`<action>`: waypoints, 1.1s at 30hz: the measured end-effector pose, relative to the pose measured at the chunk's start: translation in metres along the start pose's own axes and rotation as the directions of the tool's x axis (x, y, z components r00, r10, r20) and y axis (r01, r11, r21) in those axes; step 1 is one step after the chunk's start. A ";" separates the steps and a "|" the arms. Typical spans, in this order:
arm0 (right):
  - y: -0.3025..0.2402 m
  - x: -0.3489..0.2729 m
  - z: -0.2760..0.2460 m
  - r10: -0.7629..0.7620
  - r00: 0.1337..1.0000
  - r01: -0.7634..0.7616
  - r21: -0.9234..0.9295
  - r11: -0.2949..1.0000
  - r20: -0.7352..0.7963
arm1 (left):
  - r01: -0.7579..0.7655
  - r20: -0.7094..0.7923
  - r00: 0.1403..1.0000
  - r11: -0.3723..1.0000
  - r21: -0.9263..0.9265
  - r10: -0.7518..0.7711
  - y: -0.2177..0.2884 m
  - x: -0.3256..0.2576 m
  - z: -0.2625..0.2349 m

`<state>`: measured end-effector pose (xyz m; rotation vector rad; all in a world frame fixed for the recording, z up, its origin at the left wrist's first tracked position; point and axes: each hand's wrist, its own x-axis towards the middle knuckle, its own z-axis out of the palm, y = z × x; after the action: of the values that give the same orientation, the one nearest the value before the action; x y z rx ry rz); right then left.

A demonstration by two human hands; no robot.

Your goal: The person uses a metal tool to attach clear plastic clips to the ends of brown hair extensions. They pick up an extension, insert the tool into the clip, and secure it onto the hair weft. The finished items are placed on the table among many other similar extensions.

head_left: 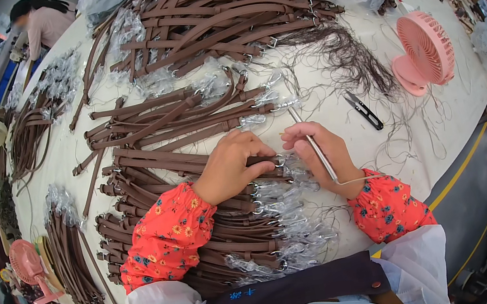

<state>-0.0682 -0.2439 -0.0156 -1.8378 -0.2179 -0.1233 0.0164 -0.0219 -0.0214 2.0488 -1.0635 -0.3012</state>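
Brown straps (156,158) with metal clasps lie in a layered row in front of me, their clasp ends wrapped in clear plastic (292,226). My left hand (234,164) rests over the row, its thumb and fingers closed on the clasp end of one brown strap. Just to the right, my right hand (327,155) grips a slim silver pen-shaped tool (317,152). The tool slants upward and left, and a thin pale cord runs from its lower end along my wrist. The right thumb and fingertips are close to the strap end; whether they touch it I cannot tell.
A big heap of brown straps (217,17) covers the far table. Black thread snips (364,110) lie right, beside loose dark threads (348,51) and a pink fan (424,52). Strap bundles (70,253) and another pink fan (29,266) stand left. A person (42,28) works far left.
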 end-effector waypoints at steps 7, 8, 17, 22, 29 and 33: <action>-0.002 -0.004 -0.004 0.086 0.992 -0.119 0.475 0.872 0.090 | 0.087 -0.005 0.996 0.989 -0.121 -0.088 -0.004 0.000 0.001; -0.001 -0.004 -0.004 0.110 0.989 -0.142 0.497 0.856 0.094 | 0.100 -0.004 0.995 0.986 -0.131 -0.101 -0.005 0.000 0.001; 0.005 -0.003 -0.002 0.128 0.988 -0.153 0.574 0.804 0.084 | 0.054 -0.036 0.998 0.998 -0.038 -0.055 -0.003 0.003 0.004; 0.001 -0.004 -0.003 0.190 0.958 -0.272 0.464 0.843 0.215 | -0.003 -0.093 0.996 1.000 0.020 0.005 -0.007 -0.001 0.006; 0.002 -0.007 0.000 0.242 0.942 -0.324 0.449 0.833 0.231 | 0.211 0.037 0.977 0.941 -0.267 -0.209 -0.003 -0.003 -0.006; 0.000 -0.007 0.004 0.246 0.946 -0.316 0.438 0.842 0.209 | 0.236 0.064 0.972 0.930 -0.283 -0.227 -0.004 -0.003 -0.006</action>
<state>-0.0751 -0.2407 -0.0186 -1.3739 -0.0646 0.2550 0.0195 -0.0148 -0.0208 1.9073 -0.7433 -0.5764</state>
